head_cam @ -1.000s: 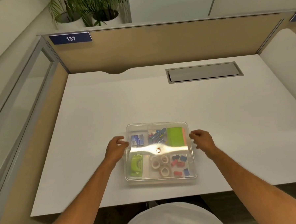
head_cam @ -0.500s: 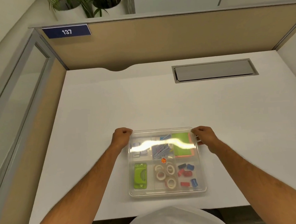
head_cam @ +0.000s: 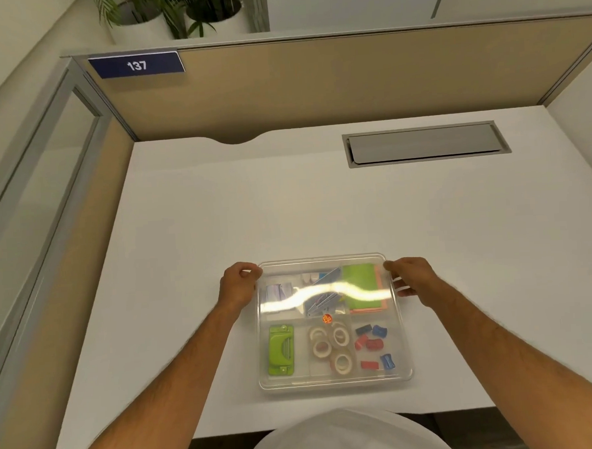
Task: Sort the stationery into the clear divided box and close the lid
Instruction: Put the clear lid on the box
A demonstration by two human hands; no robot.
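While a blue sign reading "137" hangs on the far partition, the clear divided box sits near-centre on the white bench, lid on. The left hand and right hand pinch its far corners.

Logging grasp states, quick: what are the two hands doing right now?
Left hand: fingers curled, gripping the far left corner of the clear lid.
Right hand: gripping the lid's far right corner.
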